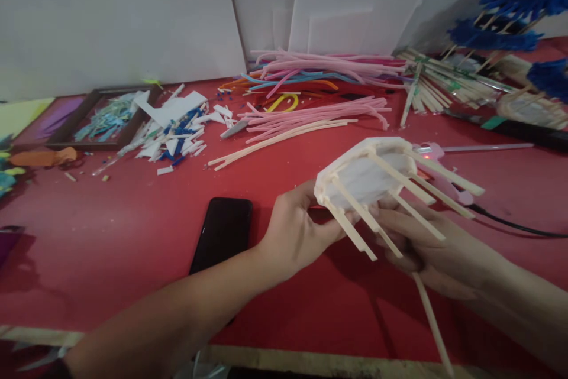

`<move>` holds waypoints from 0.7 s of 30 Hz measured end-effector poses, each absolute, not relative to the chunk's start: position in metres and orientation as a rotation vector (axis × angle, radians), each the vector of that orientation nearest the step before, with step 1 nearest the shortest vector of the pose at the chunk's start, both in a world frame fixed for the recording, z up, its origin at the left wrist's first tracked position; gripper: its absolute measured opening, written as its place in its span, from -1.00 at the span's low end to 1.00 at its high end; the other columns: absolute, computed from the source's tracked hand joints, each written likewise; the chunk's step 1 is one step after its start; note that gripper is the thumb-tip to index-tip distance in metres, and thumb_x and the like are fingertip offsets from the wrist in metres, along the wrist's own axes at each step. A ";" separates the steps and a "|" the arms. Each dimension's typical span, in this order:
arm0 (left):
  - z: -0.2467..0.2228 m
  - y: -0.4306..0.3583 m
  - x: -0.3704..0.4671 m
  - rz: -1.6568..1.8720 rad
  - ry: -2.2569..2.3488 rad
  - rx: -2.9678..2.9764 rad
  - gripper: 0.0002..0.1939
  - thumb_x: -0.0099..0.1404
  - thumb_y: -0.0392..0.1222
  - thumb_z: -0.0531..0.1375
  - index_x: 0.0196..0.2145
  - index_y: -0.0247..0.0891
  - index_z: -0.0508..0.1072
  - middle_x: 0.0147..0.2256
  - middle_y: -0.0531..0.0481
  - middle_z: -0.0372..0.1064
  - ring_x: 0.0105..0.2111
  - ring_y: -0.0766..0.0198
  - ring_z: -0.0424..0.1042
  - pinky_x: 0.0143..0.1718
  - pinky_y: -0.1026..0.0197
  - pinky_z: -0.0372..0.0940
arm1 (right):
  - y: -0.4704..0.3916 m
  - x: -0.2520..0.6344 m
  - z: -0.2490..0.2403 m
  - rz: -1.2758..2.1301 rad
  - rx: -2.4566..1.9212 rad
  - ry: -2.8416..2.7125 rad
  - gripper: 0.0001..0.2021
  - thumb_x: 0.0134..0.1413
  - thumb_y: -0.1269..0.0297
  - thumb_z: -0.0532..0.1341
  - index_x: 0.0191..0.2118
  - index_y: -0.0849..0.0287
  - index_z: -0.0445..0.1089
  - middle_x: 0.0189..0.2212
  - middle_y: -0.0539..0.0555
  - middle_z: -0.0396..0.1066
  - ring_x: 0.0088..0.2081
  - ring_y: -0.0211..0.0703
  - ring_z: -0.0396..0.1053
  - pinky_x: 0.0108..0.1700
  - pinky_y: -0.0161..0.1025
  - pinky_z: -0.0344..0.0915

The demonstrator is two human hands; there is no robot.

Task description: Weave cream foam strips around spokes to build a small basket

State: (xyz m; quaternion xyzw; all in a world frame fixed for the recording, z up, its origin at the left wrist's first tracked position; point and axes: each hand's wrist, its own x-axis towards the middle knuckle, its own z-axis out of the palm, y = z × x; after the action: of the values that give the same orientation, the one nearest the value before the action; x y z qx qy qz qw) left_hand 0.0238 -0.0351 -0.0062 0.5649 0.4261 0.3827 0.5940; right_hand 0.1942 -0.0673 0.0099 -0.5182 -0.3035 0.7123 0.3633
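Above the table I hold a white craft piece [361, 177], a shallow rounded form edged in cream, with several flat wooden sticks [402, 175] jutting from its rim toward me. My left hand [296, 222] grips its left edge, with the thumb under the near rim. Below the piece on the right, my right hand [419, 243] is closed, its fingertips partly hidden by the sticks. A thin cream strip [432, 323] runs down out of it toward the table's front edge. Just behind this hand lies a pink glue gun [444, 175] with a small red light.
A black phone [224, 231] lies beside my left forearm. Farther back are pink pipe cleaners [319, 113], cream strips [284, 138], white and blue scraps [177, 130], a brown frame [95, 145] and bundled wooden sticks [452, 83]. Blue fringed models [497, 36] stand at the right.
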 end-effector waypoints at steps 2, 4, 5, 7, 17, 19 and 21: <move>-0.005 -0.035 0.024 0.888 0.986 1.334 -0.70 0.07 -0.19 0.45 -0.20 -0.20 0.62 -0.17 -0.07 0.64 -0.10 0.01 0.57 -0.06 0.11 0.43 | -0.068 0.194 0.010 1.839 -1.327 -0.780 -0.37 -0.38 -0.01 0.52 -0.59 0.08 -0.01 -0.74 -0.26 -0.16 -0.69 -0.50 -0.31 -0.72 -0.46 -0.33; -0.002 -0.034 0.024 0.889 0.984 1.325 -0.70 0.06 -0.20 0.45 -0.20 -0.21 0.62 -0.16 -0.08 0.64 -0.11 0.02 0.58 -0.05 0.10 0.43 | -0.068 0.195 0.008 1.848 -1.321 -0.789 -0.39 -0.35 -0.05 0.51 -0.57 0.08 0.02 -0.72 -0.25 -0.13 -0.68 -0.49 -0.30 -0.73 -0.46 -0.31; -0.001 -0.034 0.024 0.891 0.981 1.306 -0.70 0.06 -0.20 0.45 -0.21 -0.23 0.61 -0.15 -0.10 0.64 -0.11 0.02 0.58 -0.04 0.10 0.43 | -0.068 0.195 0.007 1.851 -1.316 -0.794 -0.40 -0.32 -0.09 0.50 -0.55 0.08 0.05 -0.72 -0.25 -0.11 -0.68 -0.49 -0.29 -0.73 -0.46 -0.29; 0.002 -0.032 0.026 0.892 0.958 1.245 -0.70 0.03 -0.20 0.46 -0.24 -0.25 0.60 -0.16 -0.13 0.64 -0.12 0.02 0.58 -0.03 0.09 0.43 | -0.069 0.195 0.005 1.856 -1.299 -0.803 -0.43 -0.27 -0.17 0.47 -0.51 0.08 0.12 -0.71 -0.24 -0.04 -0.67 -0.48 -0.27 -0.73 -0.47 -0.26; -0.002 -0.016 0.023 0.980 0.927 0.857 -0.70 -0.05 -0.20 0.50 -0.32 -0.25 0.59 -0.25 -0.03 0.64 -0.18 0.20 0.59 -0.04 0.17 0.44 | -0.057 0.245 0.020 0.977 -1.503 -1.326 -0.58 -0.03 -0.24 0.34 -0.41 0.06 0.49 -0.47 0.06 0.48 -0.43 -0.20 0.44 -0.35 -0.21 0.45; -0.003 -0.015 0.022 1.004 0.954 0.825 -0.71 -0.06 -0.21 0.50 -0.34 -0.24 0.58 -0.27 -0.02 0.64 -0.19 0.22 0.58 -0.04 0.18 0.45 | -0.049 0.275 0.019 0.637 -1.715 -1.337 -0.66 0.02 -0.14 0.33 -0.36 0.05 0.50 -0.45 0.08 0.49 -0.45 -0.19 0.43 -0.38 -0.18 0.40; -0.002 -0.014 0.021 1.015 0.976 0.819 -0.72 -0.06 -0.23 0.50 -0.35 -0.24 0.58 -0.28 -0.01 0.63 -0.19 0.23 0.58 -0.03 0.17 0.45 | -0.041 0.303 0.010 0.407 -1.936 -1.407 -0.71 -0.07 -0.03 0.37 -0.36 0.09 0.48 -0.43 0.13 0.52 -0.46 -0.14 0.44 -0.41 -0.14 0.35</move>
State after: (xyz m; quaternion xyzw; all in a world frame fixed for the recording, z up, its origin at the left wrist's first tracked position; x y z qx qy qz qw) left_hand 0.0213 -0.0144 -0.0019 0.3656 0.4357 0.4531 0.6864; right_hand 0.3028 -0.0405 0.0097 -0.7472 -0.5430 0.1573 0.3496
